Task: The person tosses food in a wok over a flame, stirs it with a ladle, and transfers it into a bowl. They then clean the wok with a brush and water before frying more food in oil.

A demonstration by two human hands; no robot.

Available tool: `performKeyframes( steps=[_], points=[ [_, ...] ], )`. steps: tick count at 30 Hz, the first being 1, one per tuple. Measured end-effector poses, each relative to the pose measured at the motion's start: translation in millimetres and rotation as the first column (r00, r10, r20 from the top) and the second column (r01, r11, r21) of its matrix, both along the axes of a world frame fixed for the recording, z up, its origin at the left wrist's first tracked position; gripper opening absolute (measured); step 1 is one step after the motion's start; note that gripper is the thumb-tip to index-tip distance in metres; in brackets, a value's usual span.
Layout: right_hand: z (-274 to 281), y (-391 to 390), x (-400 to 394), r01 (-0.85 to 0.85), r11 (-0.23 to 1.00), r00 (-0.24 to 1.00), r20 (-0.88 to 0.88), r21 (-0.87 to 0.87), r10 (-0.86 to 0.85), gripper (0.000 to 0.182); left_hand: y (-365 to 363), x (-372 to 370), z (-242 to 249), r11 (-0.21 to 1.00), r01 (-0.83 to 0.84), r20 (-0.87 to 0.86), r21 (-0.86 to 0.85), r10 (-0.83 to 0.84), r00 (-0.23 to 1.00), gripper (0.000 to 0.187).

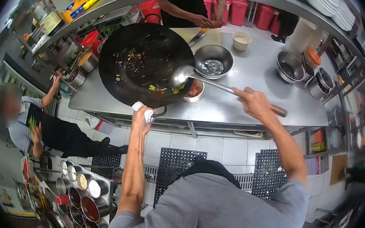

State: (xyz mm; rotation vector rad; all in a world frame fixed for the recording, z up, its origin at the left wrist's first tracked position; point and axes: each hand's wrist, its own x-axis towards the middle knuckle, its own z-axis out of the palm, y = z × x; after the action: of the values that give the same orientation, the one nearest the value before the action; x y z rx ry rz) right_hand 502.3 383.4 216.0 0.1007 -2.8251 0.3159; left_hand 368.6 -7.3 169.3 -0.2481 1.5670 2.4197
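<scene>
My left hand [140, 118] is closed around a folded white cloth [139, 106] at the handle of a big black wok [139, 66]. The wok is tilted over the steel counter, with chopped green and reddish bits scattered inside. In my right hand [253, 103] is the long handle of a metal wok ladle [219, 84]. Its shiny bowl rests at the wok's right rim, near some green pieces. Just below the rim, a white bowl [194, 92] of reddish-brown food is partly hidden by the wok and ladle.
A steel bowl [213, 61] and a cream-coloured bowl [242, 41] stand on the counter [260, 73]. Another person's hands [208, 21] are across it, near a knife [196, 38]. At left stands a person in a dark apron [55, 131]. Sauce pots [91, 209] fill the lower left.
</scene>
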Motion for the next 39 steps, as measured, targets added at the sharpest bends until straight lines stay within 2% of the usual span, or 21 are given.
performKeyframes(
  steps=[4, 7, 9, 11, 14, 18, 23, 25, 28, 33, 35, 39],
  points=[
    [-19.2, -32.5, -22.6, -0.001, 0.996, 0.998, -0.067, -0.092, -0.005, 0.037, 5.8, -1.8, 1.5, 0.999, -0.040, -0.012, 0.031, 0.041, 0.999, 0.010],
    [-0.5, -28.1, -8.8, -0.018, 0.999, 0.999, -0.037, -0.039, 0.016, 0.038, 11.2, -2.4, 1.2, 0.993, -0.114, 0.006, 0.041, 0.113, 0.994, 0.010],
    [22.5, -22.3, 10.1, 0.046, 0.997, 0.997, 0.063, 0.059, -0.050, 0.038, 15.7, -8.3, -4.7, 0.990, -0.138, -0.045, 0.011, 0.138, 0.989, 0.008],
    [29.1, -19.3, 20.6, 0.035, 0.997, 0.999, 0.040, 0.066, -0.037, 0.037, 22.3, -11.1, -1.9, 0.987, -0.159, -0.058, 0.009, 0.159, 0.986, 0.007],
    [39.3, -17.7, 32.2, 0.044, 0.996, 0.998, 0.039, 0.080, -0.047, 0.039, 24.0, -30.5, -18.3, 0.975, -0.222, -0.181, -0.023, 0.214, 0.960, 0.003],
    [45.3, -8.9, 37.7, 0.073, 0.994, 0.996, 0.050, 0.088, -0.077, 0.038, 23.5, -42.0, -16.8, 0.959, -0.278, -0.299, -0.048, 0.252, 0.921, 0.006],
    [28.1, -29.1, 9.3, 0.042, 0.999, 0.999, 0.017, -0.026, -0.042, 0.036, 23.2, -17.9, 1.6, 0.970, -0.238, -0.198, -0.055, 0.223, 0.954, 0.010],
    [12.7, -47.4, -14.5, -0.010, 0.993, 0.998, -0.056, -0.119, 0.003, 0.037, 26.8, -9.2, 8.4, 0.986, -0.165, -0.146, 0.028, 0.168, 0.975, 0.006],
    [-4.9, -67.6, -37.1, -0.069, 0.985, 0.994, -0.097, -0.156, 0.055, 0.038, 25.0, -8.7, 1.8, 0.990, -0.128, -0.110, 0.064, 0.135, 0.985, 0.003],
    [6.6, -23.9, -9.1, -0.073, 0.997, 0.997, -0.029, -0.020, 0.073, 0.039, 16.1, -12.9, -6.1, 0.990, -0.133, -0.092, 0.039, 0.137, 0.986, 0.004],
    [21.0, -6.2, 9.7, -0.031, 0.999, 0.999, 0.038, 0.044, 0.029, 0.038, 14.4, -13.6, -4.5, 0.989, -0.149, -0.100, 0.022, 0.150, 0.984, 0.006],
    [33.9, -9.0, 13.5, 0.036, 0.997, 0.999, 0.036, 0.074, -0.039, 0.038, 15.1, -16.2, -5.9, 0.989, -0.148, -0.129, 0.015, 0.148, 0.980, 0.011]
  ],
)
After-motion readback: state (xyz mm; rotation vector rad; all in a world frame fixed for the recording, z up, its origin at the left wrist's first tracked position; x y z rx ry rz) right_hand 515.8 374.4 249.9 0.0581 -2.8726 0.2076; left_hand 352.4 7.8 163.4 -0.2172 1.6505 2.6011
